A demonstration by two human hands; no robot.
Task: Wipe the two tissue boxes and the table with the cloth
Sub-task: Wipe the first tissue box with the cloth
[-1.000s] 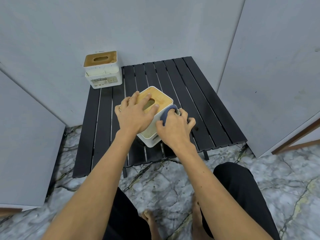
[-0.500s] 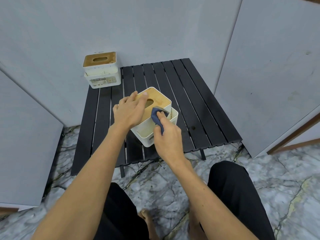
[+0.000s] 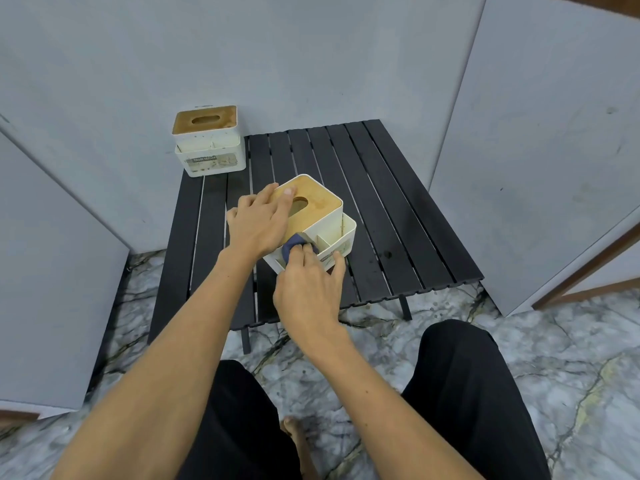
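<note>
The left hand (image 3: 258, 225) lies flat, unclenched, on the near white tissue box with a wooden lid (image 3: 313, 216), mid-table; the right hand (image 3: 306, 292) pinches the small blue cloth (image 3: 294, 244) into its front compartment. Hard rubbing could skid the box across the black slatted table (image 3: 381, 202), or the cloth may snag on the divider.

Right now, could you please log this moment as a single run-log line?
step: wiping near tissue box | left hand: steadying lid | right hand: pressing cloth into front compartment | far tissue box: untouched

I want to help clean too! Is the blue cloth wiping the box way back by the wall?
No, the right hand presses the cloth into the near box, while the far box sits untouched.
</note>
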